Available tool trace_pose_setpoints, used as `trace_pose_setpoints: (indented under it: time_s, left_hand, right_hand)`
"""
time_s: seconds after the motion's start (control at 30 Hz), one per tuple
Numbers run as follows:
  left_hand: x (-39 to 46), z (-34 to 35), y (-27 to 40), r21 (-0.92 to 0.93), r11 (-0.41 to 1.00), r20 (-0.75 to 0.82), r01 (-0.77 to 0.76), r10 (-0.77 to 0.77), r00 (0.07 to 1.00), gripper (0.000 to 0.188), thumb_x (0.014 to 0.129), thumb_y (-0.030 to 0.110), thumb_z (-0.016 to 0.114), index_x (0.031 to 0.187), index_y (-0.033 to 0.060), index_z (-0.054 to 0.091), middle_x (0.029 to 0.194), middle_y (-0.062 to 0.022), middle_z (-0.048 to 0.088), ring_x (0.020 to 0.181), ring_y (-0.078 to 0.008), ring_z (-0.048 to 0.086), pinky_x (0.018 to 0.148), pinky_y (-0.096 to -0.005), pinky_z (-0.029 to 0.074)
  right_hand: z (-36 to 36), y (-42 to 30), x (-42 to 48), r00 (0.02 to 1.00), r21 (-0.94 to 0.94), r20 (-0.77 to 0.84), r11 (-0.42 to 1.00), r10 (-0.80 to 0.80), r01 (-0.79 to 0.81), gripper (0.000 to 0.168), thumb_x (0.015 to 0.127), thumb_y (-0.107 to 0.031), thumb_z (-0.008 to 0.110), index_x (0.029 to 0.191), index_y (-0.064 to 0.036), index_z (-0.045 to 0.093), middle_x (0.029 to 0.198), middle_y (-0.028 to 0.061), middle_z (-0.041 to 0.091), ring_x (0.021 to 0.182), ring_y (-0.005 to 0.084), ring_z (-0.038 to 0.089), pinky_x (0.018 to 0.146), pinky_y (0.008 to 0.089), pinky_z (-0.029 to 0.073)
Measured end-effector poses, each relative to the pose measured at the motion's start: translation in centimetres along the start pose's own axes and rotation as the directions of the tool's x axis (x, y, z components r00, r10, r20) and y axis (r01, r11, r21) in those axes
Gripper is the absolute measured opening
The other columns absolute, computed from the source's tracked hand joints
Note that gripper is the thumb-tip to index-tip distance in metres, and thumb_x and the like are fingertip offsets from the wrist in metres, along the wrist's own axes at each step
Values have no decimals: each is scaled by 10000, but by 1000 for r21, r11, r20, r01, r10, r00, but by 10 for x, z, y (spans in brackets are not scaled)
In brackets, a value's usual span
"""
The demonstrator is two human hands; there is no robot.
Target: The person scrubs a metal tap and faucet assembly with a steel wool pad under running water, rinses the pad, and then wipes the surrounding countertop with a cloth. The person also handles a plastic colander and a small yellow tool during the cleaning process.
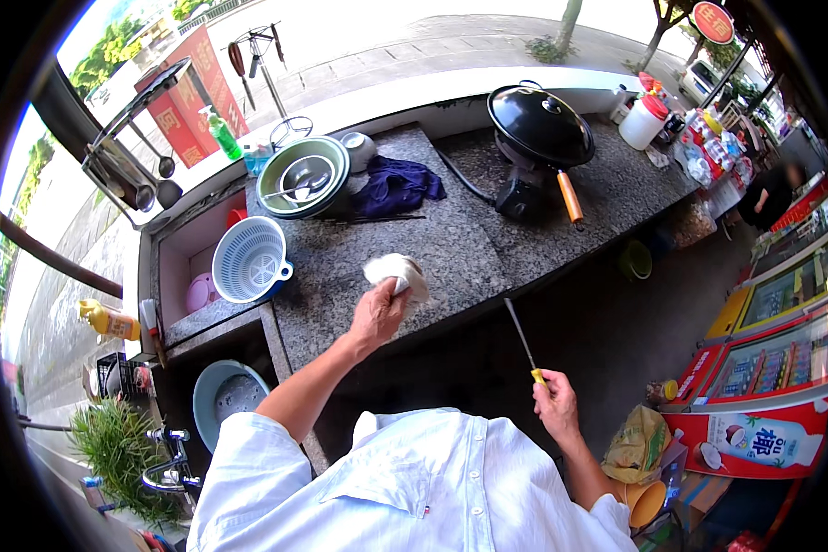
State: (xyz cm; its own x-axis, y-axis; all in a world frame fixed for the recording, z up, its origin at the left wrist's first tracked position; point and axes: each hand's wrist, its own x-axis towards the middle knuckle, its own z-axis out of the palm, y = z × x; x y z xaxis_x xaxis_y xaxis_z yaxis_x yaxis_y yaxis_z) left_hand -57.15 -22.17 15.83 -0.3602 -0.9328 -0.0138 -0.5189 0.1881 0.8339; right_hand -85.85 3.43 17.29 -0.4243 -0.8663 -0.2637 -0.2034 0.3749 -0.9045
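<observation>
My left hand [379, 314] grips a crumpled white cloth [399, 273] over the speckled granite counter [448, 248], near its front edge. Lower right, my right hand [556, 406] is closed around the yellow handle of a screwdriver-like tool [523, 337]; its thin metal shaft points up toward the counter's edge. A white plastic colander [250, 259] stands left of the cloth. Behind it are stacked bowls [270, 172] with a spoon inside, beside a dark blue cloth [403, 188]. A lidded black wok [541, 127] with a wooden handle sits on a burner at the back right.
At the left are a sink recess, a blue-grey basin [203, 407] of water, a faucet [172, 476] and hanging ladles [168, 192]. A green soap bottle [223, 134] stands on the ledge. To the right are a red-lidded jar [642, 124], display fridges [773, 366] and a person [766, 196] in dark clothes.
</observation>
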Motion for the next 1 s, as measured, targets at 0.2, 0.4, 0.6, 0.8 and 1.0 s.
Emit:
trace_pose_setpoints:
  time_s: [0.2,0.4,0.6,0.8,1.0]
  left_hand:
    - [4,-15,-122,559,829,-161,12,95,982,625,878,309,654,1393,50,412,1429,-159,441,1303,-415,394,1024,-537,352]
    - [42,20,-119,619,772,-39,-145,215,976,533,894,266,626,1363,81,453,1388,-129,472,1298,-407,392,1037,-515,336]
    - [102,34,-116,553,825,-115,-118,216,970,497,881,235,628,1332,81,488,1372,-117,493,1286,-376,412,1037,-498,342]
    - [111,33,-113,529,848,-152,9,84,985,519,871,217,641,1349,86,487,1407,-103,483,1304,-357,418,1035,-486,357]
    - [119,24,-100,486,870,-209,86,20,978,482,838,187,671,1291,108,525,1367,-88,520,1285,-339,452,1022,-478,381]
  right_hand:
    - [-13,24,-12,982,-17,-79,984,173,-175,296,948,-172,584,1185,-3,530,742,30,593,520,64,533,427,209,431]
    - [0,43,-22,973,-165,-117,963,197,-215,308,926,-163,598,1180,4,544,721,39,607,518,92,555,461,249,463]
    - [37,-18,59,993,-396,23,911,-118,118,303,907,-129,620,1194,-39,585,795,141,656,668,263,642,624,363,515]
    - [106,-73,227,886,-329,180,822,-428,464,299,909,-140,617,1189,-36,611,938,181,682,837,320,666,739,390,525]
    - [163,-76,376,831,-408,298,724,-470,556,296,906,-186,612,1172,-57,630,863,177,695,785,299,683,717,388,522]
